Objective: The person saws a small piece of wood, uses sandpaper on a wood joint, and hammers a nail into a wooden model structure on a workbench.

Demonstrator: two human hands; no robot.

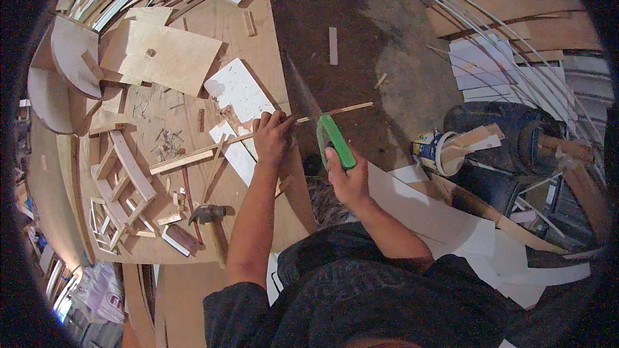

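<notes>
Ideally, the left hand (272,136), curled over the wooden strip (345,111), pins it; the right hand (349,179), closed round the green-handled saw (335,136), strokes toward eleven o'clock.

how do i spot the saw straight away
Find the broad plywood worktop; follow its right edge to where a thin wooden strip juts past it. There the right grip holds the saw. Its bright green handle sets it apart from the bare-wood strip and worktop.
</notes>
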